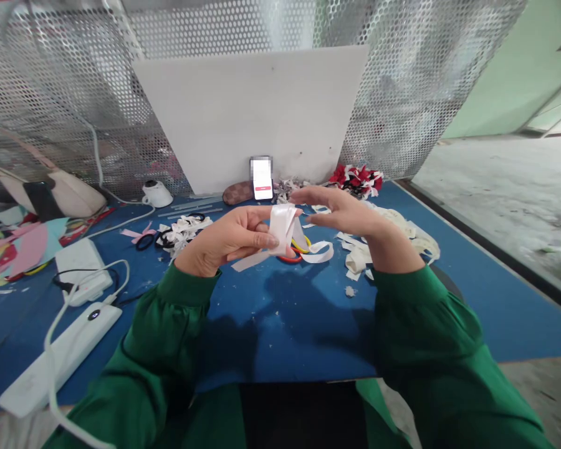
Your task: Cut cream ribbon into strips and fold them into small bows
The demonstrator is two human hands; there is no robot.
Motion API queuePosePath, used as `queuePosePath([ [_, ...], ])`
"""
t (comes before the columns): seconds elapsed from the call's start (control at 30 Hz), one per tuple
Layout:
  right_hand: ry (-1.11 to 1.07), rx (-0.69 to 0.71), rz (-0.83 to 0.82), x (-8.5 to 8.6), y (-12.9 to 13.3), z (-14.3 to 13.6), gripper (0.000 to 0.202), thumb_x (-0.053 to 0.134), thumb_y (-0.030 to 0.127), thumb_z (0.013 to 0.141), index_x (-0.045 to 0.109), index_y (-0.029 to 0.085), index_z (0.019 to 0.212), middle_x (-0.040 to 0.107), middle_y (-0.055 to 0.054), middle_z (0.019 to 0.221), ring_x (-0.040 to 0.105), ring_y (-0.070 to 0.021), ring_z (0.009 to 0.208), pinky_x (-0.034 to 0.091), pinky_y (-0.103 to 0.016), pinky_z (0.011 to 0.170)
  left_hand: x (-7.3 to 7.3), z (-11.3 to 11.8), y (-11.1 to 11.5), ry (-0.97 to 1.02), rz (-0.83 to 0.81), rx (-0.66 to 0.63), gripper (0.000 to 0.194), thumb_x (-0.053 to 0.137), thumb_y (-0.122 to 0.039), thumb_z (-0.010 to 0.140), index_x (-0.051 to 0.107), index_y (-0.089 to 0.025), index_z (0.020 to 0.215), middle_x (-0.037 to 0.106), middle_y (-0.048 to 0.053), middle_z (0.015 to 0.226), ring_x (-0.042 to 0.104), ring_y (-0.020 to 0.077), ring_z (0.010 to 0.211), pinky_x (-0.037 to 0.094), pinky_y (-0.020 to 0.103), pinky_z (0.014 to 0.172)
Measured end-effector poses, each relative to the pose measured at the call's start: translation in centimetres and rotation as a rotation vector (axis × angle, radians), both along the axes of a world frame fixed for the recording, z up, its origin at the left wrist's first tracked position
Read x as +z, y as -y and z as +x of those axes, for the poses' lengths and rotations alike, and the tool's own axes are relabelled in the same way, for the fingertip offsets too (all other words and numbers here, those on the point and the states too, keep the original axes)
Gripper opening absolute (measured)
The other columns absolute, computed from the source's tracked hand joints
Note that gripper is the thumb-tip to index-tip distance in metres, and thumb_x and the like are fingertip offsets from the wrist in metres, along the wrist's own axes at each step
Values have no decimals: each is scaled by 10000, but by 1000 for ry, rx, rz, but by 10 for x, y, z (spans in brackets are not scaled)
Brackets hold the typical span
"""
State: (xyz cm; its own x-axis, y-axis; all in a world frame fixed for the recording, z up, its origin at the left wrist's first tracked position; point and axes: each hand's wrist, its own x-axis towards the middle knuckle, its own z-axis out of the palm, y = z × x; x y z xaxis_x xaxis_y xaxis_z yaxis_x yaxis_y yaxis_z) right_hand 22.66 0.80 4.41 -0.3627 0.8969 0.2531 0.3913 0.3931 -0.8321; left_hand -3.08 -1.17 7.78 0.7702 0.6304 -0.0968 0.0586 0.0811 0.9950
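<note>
A white ribbon [282, 226] is looped around the fingers of my left hand [243, 236], with my thumb pressed on its lower edge. One end of it sticks out to the left below my fingers, and a loose curl lies to the right. Close by on the right, my right hand [343, 212] is raised with its fingers apart and holds nothing. Behind and under the ribbon, scissors [290, 255] with red and yellow handles lie on the blue table [280, 324], partly hidden.
A lit phone [262, 179] leans on a white board [257, 118]. White ribbon bows [182, 234] lie left, red and white ones [358, 179] back right, cream strips [402, 227] right. Power banks [60, 358] with cables, coloured fabric and a bag [70, 193] are far left.
</note>
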Motion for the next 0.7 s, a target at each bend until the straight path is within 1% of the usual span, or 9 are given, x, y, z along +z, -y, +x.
queuePosePath([
  [0.03, -29, 167, 68, 4, 6, -5, 592, 732, 175, 745, 636, 254, 1324, 657, -60, 1384, 606, -248, 1267, 491, -381, 1033, 0, 0, 0, 2, -5, 11, 679, 787, -197, 805, 565, -126, 1443, 792, 131, 822, 290, -21, 280, 156, 129, 279],
  [0.07, -54, 217, 152, 6, 11, -11, 593, 731, 205, 766, 622, 249, 1348, 653, -65, 1388, 613, -246, 1257, 494, -385, 1029, 1, -1, 1, 5, -11, 15, 681, 789, -200, 803, 566, -125, 1441, 790, 126, 811, 292, -19, 278, 157, 129, 277],
  [0.13, -67, 96, 320, 5, 17, -25, 422, 687, 223, 821, 693, 231, 1243, 724, -60, 1256, 665, -231, 1150, 506, -377, 983, 0, -1, 1, 19, -22, 9, 680, 784, -206, 810, 560, -138, 1449, 791, 118, 817, 293, -20, 274, 159, 129, 274],
  [0.2, -100, -67, 392, 0, 17, -37, 226, 583, 218, 899, 764, 219, 1034, 783, -33, 1027, 710, -201, 961, 525, -351, 865, 0, -2, 1, 32, -26, 1, 692, 778, -210, 819, 542, -160, 1468, 791, 109, 826, 287, -23, 271, 153, 127, 270],
  [0.27, -161, -213, 428, -5, 15, -44, 222, 551, 232, 930, 772, 219, 931, 781, -17, 900, 700, -184, 846, 517, -332, 779, 0, -3, 1, 38, -25, -6, 716, 780, -207, 822, 519, -177, 1488, 791, 101, 834, 282, -27, 270, 151, 124, 270],
  [0.33, -185, -321, 459, -9, 14, -47, 205, 563, 253, 936, 765, 221, 921, 759, -9, 827, 662, -168, 753, 497, -318, 710, 0, -4, 1, 42, -21, -9, 721, 779, -206, 826, 510, -177, 1495, 792, 103, 842, 282, -29, 270, 155, 122, 270],
  [0.43, -137, -388, 549, -10, 15, -47, 176, 557, 233, 936, 732, 222, 938, 729, -7, 799, 623, -154, 695, 474, -307, 660, 0, -5, 1, 53, -28, -31, 708, 773, -211, 833, 514, -167, 1490, 799, 125, 889, 286, -31, 267, 160, 124, 268],
  [0.6, 113, -468, 902, -16, 12, -44, 188, 487, 234, 988, 674, 218, 979, 725, -73, 913, 655, -198, 818, 502, -349, 735, 3, -3, 4, 89, -56, -7, 644, 774, -193, 824, 574, -137, 1433, 796, 111, 834, 310, -26, 264, 167, 119, 271],
  [0.7, 154, -558, 972, -21, 9, -43, 185, 458, 237, 1010, 643, 230, 1017, 709, -75, 912, 656, -203, 828, 514, -353, 747, 3, -2, 4, 91, -81, -4, 662, 794, -197, 801, 582, -131, 1424, 794, 101, 813, 327, -16, 262, 162, 127, 262],
])
